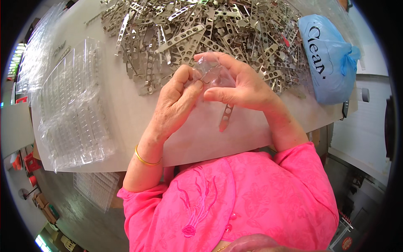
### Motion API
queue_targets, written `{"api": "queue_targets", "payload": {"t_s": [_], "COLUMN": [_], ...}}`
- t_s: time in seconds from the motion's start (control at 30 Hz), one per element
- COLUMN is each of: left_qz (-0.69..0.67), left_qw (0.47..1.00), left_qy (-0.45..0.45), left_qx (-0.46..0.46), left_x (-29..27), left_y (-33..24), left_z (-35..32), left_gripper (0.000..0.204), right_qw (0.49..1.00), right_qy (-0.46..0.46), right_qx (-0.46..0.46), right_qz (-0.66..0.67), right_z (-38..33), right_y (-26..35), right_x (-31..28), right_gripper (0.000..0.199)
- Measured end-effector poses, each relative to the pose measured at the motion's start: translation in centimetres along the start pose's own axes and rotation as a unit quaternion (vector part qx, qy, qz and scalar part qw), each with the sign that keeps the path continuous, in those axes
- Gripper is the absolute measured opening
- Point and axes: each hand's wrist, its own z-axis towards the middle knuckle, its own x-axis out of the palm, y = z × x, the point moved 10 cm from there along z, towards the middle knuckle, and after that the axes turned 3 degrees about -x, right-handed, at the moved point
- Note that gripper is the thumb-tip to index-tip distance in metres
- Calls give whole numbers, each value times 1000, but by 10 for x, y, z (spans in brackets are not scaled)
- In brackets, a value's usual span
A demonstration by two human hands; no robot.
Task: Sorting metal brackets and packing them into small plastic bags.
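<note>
Near the pile's front edge my two hands hold a small piece of crinkled clear plastic [225, 79], which looks like a thin bag. My left hand [176, 98] pinches its left side between thumb and fingers. Around its right side curve the fingers and thumb of my right hand [252, 87]. A thin curved edge shows in the plastic between the hands; I cannot make out what it is. Below my right thumb is a flat metal strip with round holes [226, 117], its upper end hidden by the hand.
A large heap of perforated metal strips [184, 40] covers the far table. Stacked clear plastic trays [75, 109] stand at the left, with more clear plastic sheets [40, 54] behind. A tied blue plastic bag [329, 63] sits at the right. The table's front edge [201, 161] meets my body.
</note>
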Motion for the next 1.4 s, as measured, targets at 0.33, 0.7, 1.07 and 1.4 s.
{"api": "queue_targets", "payload": {"t_s": [0.33, 0.7, 1.07, 1.4], "left_qz": [114, -12, 106, 235], "left_qw": [993, 994, 944, 893], "left_qy": [-4, -42, -198, -212], "left_qx": [30, 105, 241, 321], "left_x": [-2, -18, -41, -26], "left_y": [2, -24, -42, -62], "left_z": [1, -1, -15, -22], "left_gripper": [13, 25, 9, 17], "right_qw": [998, 988, 907, 735], "right_qy": [9, -100, -195, -99], "right_qx": [-32, -70, -302, -489], "right_qz": [-55, -91, -221, -459], "right_z": [1, -3, -26, -41], "right_y": [-1, 10, 56, 72], "right_x": [-9, -36, -45, 11], "right_gripper": [25, 18, 19, 35]}}
